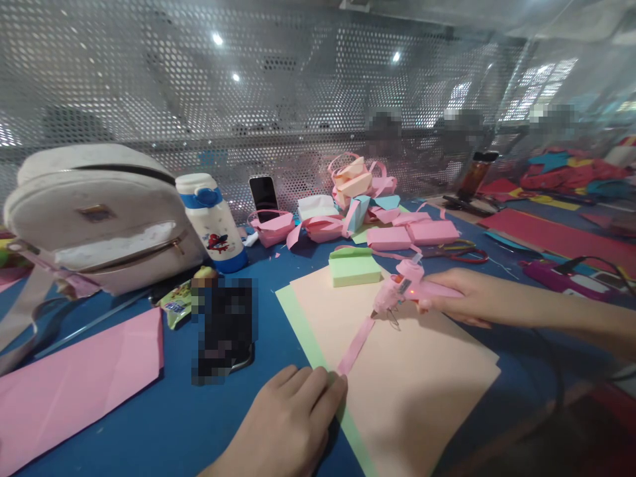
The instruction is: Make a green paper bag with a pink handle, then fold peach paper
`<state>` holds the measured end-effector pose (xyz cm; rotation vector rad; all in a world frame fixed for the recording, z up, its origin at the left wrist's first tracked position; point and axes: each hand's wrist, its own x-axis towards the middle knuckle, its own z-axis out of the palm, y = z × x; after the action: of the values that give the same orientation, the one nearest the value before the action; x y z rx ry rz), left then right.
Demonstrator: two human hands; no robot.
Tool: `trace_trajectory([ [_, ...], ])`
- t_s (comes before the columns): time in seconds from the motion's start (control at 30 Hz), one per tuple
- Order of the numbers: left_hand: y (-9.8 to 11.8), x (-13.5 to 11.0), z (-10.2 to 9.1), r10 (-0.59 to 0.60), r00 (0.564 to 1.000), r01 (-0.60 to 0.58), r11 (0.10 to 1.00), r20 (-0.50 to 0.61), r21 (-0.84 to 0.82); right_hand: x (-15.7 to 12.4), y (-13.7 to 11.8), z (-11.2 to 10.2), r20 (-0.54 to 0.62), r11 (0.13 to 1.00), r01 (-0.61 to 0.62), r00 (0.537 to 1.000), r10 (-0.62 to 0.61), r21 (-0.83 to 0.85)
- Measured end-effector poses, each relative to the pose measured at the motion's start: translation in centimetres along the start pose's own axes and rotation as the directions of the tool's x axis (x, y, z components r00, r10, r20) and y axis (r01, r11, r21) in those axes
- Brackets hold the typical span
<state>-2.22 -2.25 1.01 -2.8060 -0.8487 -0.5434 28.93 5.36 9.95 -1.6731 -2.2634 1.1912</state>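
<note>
Right hand: the right hand point(462, 295) is closed around the grip of a small pink plastic hot-glue gun point(405, 285), forearm coming in from the right; the nozzle points down-left.
Left hand: the left hand point(283, 424) lies palm down, fingers loosely together and gripping nothing, fingertips touching the near end of the strip.
Strip: a narrow pink paper strip point(356, 344) runs diagonally across a peach paper sheet point(407, 384), from just under the glue gun's nozzle down to the left fingertips.
Underlay: a pale green paper sheet point(298, 318) shows along the peach sheet's left edge; both lie on the blue table top point(199, 424).
Handling, strip: judged very light, limp and easily creased or shifted; best pinned flat at its ends with fingertips, not pinched mid-length.
Handling, glue gun: light and rigid, held by the handle (a small orange light shows on the body, so the tip is probably hot).
Nearby: a green folded paper box point(354, 268) sits just beyond the sheet, with a white zipped bag point(94, 218) and a white-and-blue bottle point(212, 222) to the left.
</note>
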Motion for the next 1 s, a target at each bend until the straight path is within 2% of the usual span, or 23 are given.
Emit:
trace_trajectory([
  [0.47,0.04,-0.04,0.07,-0.01,1.0,0.01,1.0,-0.021,-0.016,-0.02,0.94,0.05,0.014,1.0,0.02,1.0,-0.02,-0.024],
  [0.63,-0.05,-0.02,0.02,0.0,1.0,0.0,1.0,-0.029,-0.003,-0.16,0.57,0.3,0.025,1.0,0.018,1.0,-0.018,-0.012],
  [0.8,-0.13,-0.08,0.19,-0.001,0.999,0.002,1.0,-0.039,0.011,-0.01,0.02,0.73,0.005,0.996,0.076,0.997,-0.076,0.051],
  [1.0,0.03,-0.13,0.24,0.009,0.998,-0.008,1.0,-0.061,0.017,-0.02,0.54,0.14,0.013,0.996,0.078,0.997,-0.078,0.041],
])
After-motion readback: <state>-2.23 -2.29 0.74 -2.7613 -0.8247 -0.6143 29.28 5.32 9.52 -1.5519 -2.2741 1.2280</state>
